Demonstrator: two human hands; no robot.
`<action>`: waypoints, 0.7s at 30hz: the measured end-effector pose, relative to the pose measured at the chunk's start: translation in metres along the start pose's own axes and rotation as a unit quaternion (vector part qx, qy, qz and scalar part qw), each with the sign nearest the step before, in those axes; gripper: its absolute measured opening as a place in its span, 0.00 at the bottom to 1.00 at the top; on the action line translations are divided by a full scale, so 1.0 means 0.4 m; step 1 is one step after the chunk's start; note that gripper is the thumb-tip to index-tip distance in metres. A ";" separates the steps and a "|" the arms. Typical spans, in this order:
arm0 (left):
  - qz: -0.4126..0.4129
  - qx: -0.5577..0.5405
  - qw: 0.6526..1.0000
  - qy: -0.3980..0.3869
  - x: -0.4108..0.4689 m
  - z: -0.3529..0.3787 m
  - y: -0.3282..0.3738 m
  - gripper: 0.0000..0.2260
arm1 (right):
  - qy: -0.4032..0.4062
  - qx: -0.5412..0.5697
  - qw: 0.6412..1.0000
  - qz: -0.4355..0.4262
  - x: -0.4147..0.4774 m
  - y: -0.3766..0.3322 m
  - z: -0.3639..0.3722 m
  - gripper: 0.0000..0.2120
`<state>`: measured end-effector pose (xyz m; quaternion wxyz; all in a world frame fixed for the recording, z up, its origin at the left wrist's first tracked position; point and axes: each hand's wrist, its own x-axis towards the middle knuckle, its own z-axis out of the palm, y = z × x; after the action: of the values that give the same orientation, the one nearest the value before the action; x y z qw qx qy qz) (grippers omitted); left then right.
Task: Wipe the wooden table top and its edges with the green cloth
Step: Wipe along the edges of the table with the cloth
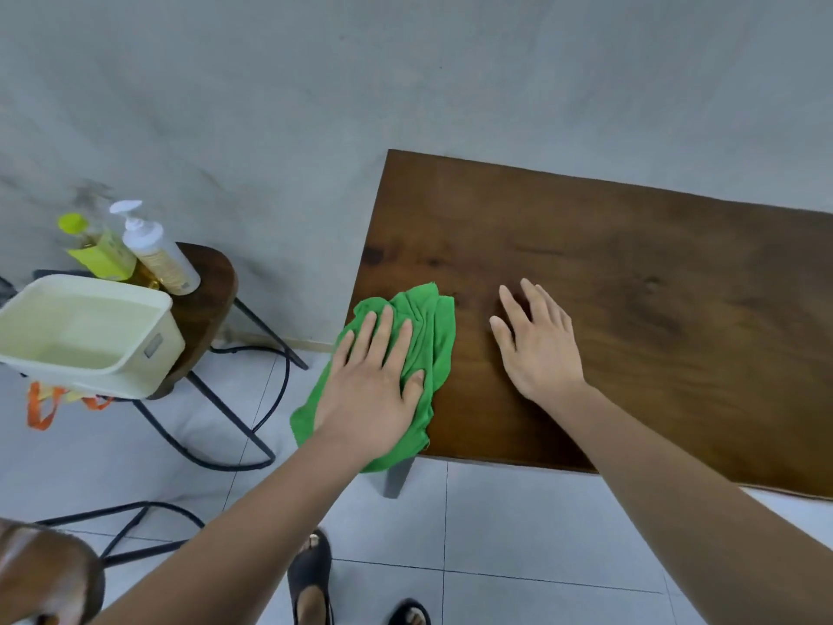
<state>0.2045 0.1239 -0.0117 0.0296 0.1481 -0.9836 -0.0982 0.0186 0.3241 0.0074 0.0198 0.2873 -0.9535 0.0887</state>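
A dark brown wooden table top (631, 281) fills the right half of the view, set against a grey wall. A crumpled green cloth (432, 327) lies over the table's near left corner and hangs over its left edge. My left hand (374, 385) presses flat on the cloth with fingers spread. To the right of the cloth, my right hand (536, 340) rests palm down on the bare wood with fingers apart and nothing in it.
Left of the table stands a small wooden stool (203, 304) on black metal legs, carrying a cream plastic basin (90, 331), a white pump bottle (157, 250) and a yellow-green bottle (97, 245). Another stool (45, 575) shows bottom left. My sandalled feet (311, 579) stand on grey tiles.
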 end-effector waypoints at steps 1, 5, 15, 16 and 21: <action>0.011 0.002 1.000 -0.007 0.011 0.001 0.033 0.33 | 0.008 0.006 1.000 0.010 -0.017 0.016 0.000 0.30; 0.035 -0.002 0.999 -0.020 0.061 0.020 0.178 0.33 | 0.082 0.107 0.988 0.075 -0.057 0.043 -0.005 0.29; 0.001 -0.061 0.997 -0.053 0.145 0.018 0.306 0.33 | 0.096 0.192 0.971 0.107 -0.045 0.062 0.009 0.26; 0.008 -0.090 0.994 -0.055 0.148 0.006 0.293 0.33 | 0.090 0.176 0.974 0.109 -0.043 0.059 0.011 0.26; 0.068 -0.074 0.995 -0.006 0.179 -0.031 0.141 0.31 | 0.058 0.113 0.986 0.104 -0.040 0.060 0.021 0.26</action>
<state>0.1211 0.1532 0.0139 0.0409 0.0774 -0.9816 -0.1699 0.0190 0.3510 -0.0059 0.0331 0.1817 -0.9592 0.2140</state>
